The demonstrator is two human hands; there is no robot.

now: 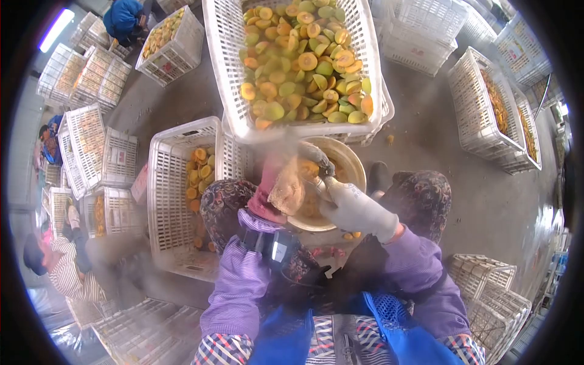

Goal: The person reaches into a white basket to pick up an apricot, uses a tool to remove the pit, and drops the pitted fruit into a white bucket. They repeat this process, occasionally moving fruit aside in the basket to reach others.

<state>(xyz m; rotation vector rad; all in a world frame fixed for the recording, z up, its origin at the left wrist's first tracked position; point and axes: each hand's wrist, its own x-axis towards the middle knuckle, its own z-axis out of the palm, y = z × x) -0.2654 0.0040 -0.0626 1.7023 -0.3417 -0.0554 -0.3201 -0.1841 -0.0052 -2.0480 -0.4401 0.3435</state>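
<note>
Left hand: Your left hand [266, 193], in a pink glove, is raised over your left knee. Its fingers are wrapped round a fruit piece [287, 193], and motion blurs both.
Fruit piece: It is pale orange, held above the near-left rim of the metal bowl [356, 159] and just beside your right hand.
Right hand: Your right hand [356, 212] wears a pale grey glove. Its fingers are clenched round a small tool [320, 172] whose end meets the fruit piece. You cannot tell what kind of tool it is.
Metal bowl: It is round, sits between your knees under both hands, and has orange scraps inside.
Large crate [226, 73]: This white plastic crate stands straight ahead of you, just beyond the bowl. It is heaped with halved fruit in yellow, orange and green.
Side crate [164, 201]: This white crate is beside your left knee, with orange halves lying in it.
Floor [426, 121]: It is grey, with a few fruit bits near the large crate.
Stacked crates [486, 286]: They are white and stand to your right, behind your knee.
Other people: A person in blue [125, 18] is at the far left beside another fruit crate. A person in a striped top [64, 267] sits nearer on your left.
</note>
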